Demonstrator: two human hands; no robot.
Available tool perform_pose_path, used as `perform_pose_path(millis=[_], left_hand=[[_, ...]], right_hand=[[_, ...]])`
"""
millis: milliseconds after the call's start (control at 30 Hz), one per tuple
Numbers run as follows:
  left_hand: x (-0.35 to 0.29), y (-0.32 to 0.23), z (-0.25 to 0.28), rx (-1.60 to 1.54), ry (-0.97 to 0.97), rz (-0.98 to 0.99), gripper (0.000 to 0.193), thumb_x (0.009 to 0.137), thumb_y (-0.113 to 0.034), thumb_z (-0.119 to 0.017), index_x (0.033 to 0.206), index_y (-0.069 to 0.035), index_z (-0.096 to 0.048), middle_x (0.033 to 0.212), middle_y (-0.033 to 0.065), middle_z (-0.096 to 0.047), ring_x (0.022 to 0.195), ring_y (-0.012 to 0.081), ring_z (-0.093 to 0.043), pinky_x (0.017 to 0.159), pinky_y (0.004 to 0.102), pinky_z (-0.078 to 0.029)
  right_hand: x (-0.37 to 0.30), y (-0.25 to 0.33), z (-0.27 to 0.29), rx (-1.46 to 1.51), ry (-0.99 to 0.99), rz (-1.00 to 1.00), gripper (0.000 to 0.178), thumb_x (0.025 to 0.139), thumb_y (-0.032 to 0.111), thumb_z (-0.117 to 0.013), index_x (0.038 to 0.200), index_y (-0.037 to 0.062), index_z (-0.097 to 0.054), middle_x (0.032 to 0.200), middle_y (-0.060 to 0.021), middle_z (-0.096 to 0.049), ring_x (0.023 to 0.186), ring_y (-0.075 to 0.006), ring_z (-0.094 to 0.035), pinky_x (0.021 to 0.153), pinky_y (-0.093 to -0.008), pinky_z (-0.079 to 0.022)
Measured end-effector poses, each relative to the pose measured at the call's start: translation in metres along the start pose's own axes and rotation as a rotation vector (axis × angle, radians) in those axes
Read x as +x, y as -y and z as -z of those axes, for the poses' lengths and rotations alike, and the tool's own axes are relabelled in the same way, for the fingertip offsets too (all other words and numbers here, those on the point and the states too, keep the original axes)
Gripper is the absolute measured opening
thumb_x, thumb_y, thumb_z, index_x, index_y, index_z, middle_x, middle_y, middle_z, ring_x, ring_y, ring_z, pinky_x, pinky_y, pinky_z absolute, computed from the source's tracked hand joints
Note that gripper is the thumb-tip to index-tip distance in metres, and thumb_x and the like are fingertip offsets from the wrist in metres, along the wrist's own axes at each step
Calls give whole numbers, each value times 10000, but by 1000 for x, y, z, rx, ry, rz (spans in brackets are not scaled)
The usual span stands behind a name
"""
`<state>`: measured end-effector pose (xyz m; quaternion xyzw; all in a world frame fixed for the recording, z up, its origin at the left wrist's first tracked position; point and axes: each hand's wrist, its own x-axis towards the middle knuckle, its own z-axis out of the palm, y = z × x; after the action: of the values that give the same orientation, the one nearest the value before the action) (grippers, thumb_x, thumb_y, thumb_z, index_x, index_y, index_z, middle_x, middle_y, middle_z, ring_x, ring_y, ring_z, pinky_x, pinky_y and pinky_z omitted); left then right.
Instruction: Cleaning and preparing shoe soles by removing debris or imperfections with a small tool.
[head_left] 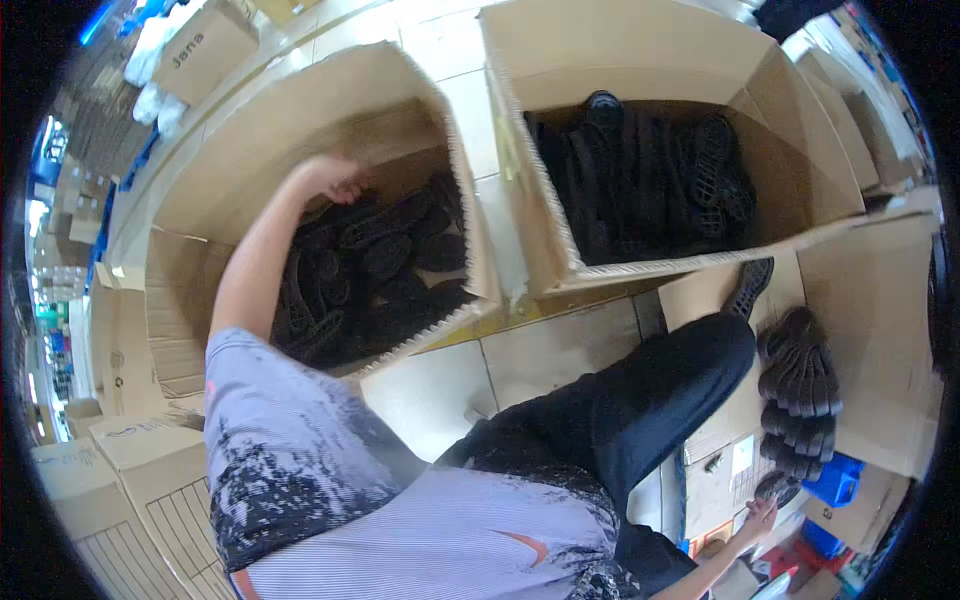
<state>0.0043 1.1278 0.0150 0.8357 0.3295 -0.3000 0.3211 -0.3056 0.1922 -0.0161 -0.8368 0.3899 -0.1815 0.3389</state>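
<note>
My left hand [335,178] reaches over the left cardboard box [350,95]. Its fingers look loosely apart and slightly blurred, and I see nothing held in them. Below it, dark shoe soles [385,257] lie in a loose heap inside this box. At the lower right, my right hand [761,517] has its fingers closed at the edge of a black shoe sole [777,487]; the grip is partly hidden. Directly beyond that sole, several more dark soles [800,385] are stacked in an overlapping row on cardboard.
A second open box [640,45] at the right holds black soles [635,185] packed side by side. One sole [752,286] lies near my bent knee. A blue bin [835,480] stands right of the stack. Closed cartons [150,480] line the left, with pale floor tiles [430,385] between.
</note>
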Motion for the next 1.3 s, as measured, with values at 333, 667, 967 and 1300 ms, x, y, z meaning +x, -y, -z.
perform_pose_path(millis=[333, 667, 967, 1300], left_hand=[[113, 171, -210, 689, 165, -104, 712, 676, -473, -726, 1198, -14, -575, 1252, 198, -551, 1137, 388, -535, 949, 465, -446], [53, 20, -291, 481, 257, -589, 1017, 652, -671, -665, 1338, 25, -380, 1314, 281, -437, 1233, 414, -401, 1036, 462, -325], [-98, -253, -480, 860, 693, -1247, 935, 679, -632, -646, 1306, 18, -407, 1250, 256, -468, 1163, 388, -432, 990, 448, -352], [-195, -305, -522, 911, 743, -1165, 844, 709, -589, -625, 1271, 11, -436, 1179, 229, -502, 1085, 360, -467, 939, 433, -383]], right_hand=[[0, 42, -6, -210, 67, 41, 392, 933, 396, -532, 1026, 27, -624, 745, -50, -647, 559, -84, -593, 460, -198, -371], [-49, 18, 11, 42, -14, -68, 206, 938, 209, -505, 963, 22, -588, 744, -13, -570, 633, -82, -518, 563, -236, -424], [-56, -4, 57, -168, -170, -131, 309, 888, 328, -591, 820, 35, -663, 656, -44, -662, 592, -108, -638, 586, -261, -477], [-51, -168, 153, 78, -606, -645, 367, 791, 264, -733, 972, -42, -643, 744, -73, -677, 587, -120, -648, 563, -237, -506]])
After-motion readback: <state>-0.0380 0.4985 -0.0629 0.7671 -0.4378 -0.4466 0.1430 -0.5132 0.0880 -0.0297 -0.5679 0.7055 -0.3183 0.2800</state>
